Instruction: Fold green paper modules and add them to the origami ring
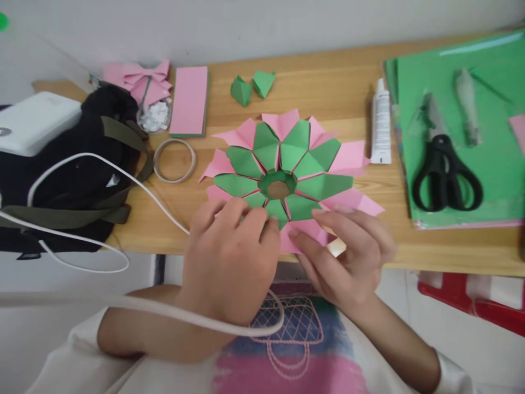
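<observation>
A round folded-paper flower (303,143) lies on the wooden table, with green inner petals, pink outer petals and a round hole in the middle. My left hand (232,257) is over its near left edge, fingers curled down onto the green and pink petals; the fingertips are partly hidden. At the near right edge, my right hand (348,246) has thumb and index finger closed around a pink petal (305,234). Beyond the flower sit two small folded green paper pieces (262,83), apart from it.
To the right are a glue tube (381,126) and black-handled scissors (442,169) on green paper sheets (426,71). Leftward are a tape roll (174,179), pink paper stack (189,101), pink paper bow (146,79) and black bag (49,180). A white cable (184,314) crosses my left arm.
</observation>
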Tool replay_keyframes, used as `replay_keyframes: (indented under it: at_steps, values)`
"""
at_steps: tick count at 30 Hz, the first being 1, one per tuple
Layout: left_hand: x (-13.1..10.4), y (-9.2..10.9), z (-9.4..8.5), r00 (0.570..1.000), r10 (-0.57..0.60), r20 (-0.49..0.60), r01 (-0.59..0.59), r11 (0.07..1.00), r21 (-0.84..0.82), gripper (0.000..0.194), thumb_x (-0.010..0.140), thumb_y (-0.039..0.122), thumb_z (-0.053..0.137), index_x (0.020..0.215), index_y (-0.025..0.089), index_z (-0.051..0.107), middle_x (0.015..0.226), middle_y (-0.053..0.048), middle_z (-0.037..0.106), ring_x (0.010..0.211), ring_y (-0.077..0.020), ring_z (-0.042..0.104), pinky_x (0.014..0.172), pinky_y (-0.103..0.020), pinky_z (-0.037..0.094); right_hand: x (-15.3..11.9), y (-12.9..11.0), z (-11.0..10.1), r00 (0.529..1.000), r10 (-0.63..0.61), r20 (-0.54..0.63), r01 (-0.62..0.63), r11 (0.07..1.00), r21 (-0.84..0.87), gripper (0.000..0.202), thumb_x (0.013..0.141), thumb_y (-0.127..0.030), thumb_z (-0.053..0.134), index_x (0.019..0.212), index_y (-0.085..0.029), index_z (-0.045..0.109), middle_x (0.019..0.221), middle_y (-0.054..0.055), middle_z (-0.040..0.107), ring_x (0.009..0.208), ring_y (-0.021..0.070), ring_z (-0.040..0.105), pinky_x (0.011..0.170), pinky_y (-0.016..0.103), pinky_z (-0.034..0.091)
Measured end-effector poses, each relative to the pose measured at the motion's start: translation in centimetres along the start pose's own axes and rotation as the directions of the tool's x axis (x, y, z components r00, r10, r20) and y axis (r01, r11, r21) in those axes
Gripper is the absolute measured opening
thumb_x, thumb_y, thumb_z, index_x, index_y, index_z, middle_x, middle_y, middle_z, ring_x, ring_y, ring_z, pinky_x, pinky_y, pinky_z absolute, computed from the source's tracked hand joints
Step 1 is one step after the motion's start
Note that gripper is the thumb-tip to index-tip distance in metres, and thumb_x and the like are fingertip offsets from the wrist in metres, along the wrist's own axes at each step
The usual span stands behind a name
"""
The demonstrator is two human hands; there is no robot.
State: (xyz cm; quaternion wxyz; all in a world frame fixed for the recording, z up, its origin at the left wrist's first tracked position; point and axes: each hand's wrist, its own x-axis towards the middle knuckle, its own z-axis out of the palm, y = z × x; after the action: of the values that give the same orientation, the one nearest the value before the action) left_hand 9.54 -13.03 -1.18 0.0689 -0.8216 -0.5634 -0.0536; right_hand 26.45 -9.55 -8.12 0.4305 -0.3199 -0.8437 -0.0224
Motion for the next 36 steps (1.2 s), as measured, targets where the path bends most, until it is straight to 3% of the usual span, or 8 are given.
replay_keyframes:
  at_steps: [6,15,21,30,33,36]
  values:
    - [0.6,0.1,0.2,1.0,0.009,-0.016,-0.009,1.0,-0.019,0.017,0.085,0.012,0.055,0.078,0.018,0.069,0.07,-0.002,0.067,0.073,-0.0243,0.056,0.072,-0.039,0.036,0.1,-0.4,0.1,0.999,0.023,-0.027,-0.023,1.0,0.01,0.012,0.076,-0.018,0.076,0.085,-0.019,0.068,0.105,0.006,0.062,0.103,0.02,0.055,0.083,0.033,0.053]
    - [1.5,0.2,0.5,0.997,0.039,-0.073,-0.045,0.996,-0.078,0.031,0.089,0.009,0.046,0.063,0.023,0.057,0.065,0.002,0.063,0.078,-0.021,0.055,0.074,-0.037,0.037,-0.1,-0.5,0.4,0.996,0.063,-0.067,-0.063,0.998,-0.007,0.008,0.079,-0.017,0.072,0.083,-0.022,0.067,0.105,0.004,0.065,0.103,0.0196,0.057,0.083,0.033,0.053]
    - [1.8,0.2,0.4,0.999,0.041,0.006,-0.041,0.998,-0.046,0.022,0.085,0.012,0.051,0.069,0.021,0.061,0.068,-0.001,0.064,0.076,-0.0247,0.052,0.07,-0.039,0.035,-0.2,-0.4,0.5,0.995,0.077,-0.06,-0.077,0.997,0.002,0.004,0.081,-0.018,0.071,0.081,-0.021,0.067,0.105,0.005,0.065,0.104,0.0195,0.056,0.084,0.033,0.053]
    - [3.0,1.0,0.8,0.995,0.095,-0.033,-0.096,0.994,-0.056,0.027,0.082,0.003,0.052,0.06,0.018,0.055,0.06,-0.002,0.055,0.073,-0.0229,0.051,0.066,-0.037,0.037,-0.5,-0.3,0.3,0.995,0.087,-0.051,-0.086,0.996,0.015,0.005,0.081,-0.012,0.068,0.08,-0.017,0.068,0.105,0.008,0.065,0.105,0.0223,0.056,0.085,0.036,0.053]
    - [3.0,1.1,0.7,0.997,0.061,-0.037,-0.063,0.996,-0.058,0.027,0.083,0.004,0.052,0.061,0.019,0.055,0.061,-0.003,0.056,0.073,-0.0232,0.051,0.065,-0.038,0.036,-0.5,-0.2,0.3,0.994,0.094,-0.051,-0.094,0.996,0.004,0.005,0.08,-0.011,0.069,0.082,-0.016,0.068,0.105,0.01,0.064,0.105,0.0233,0.056,0.086,0.037,0.052]
    - [3.0,1.0,0.3,0.999,0.022,0.036,-0.02,0.999,-0.05,0.021,0.081,0.007,0.056,0.065,0.019,0.057,0.066,-0.003,0.059,0.072,-0.0253,0.053,0.063,-0.038,0.037,-0.5,0.0,0.1,0.995,0.099,-0.033,-0.1,0.995,-0.03,0.007,0.08,-0.013,0.07,0.086,-0.017,0.067,0.106,0.01,0.063,0.106,0.0238,0.055,0.087,0.038,0.051]
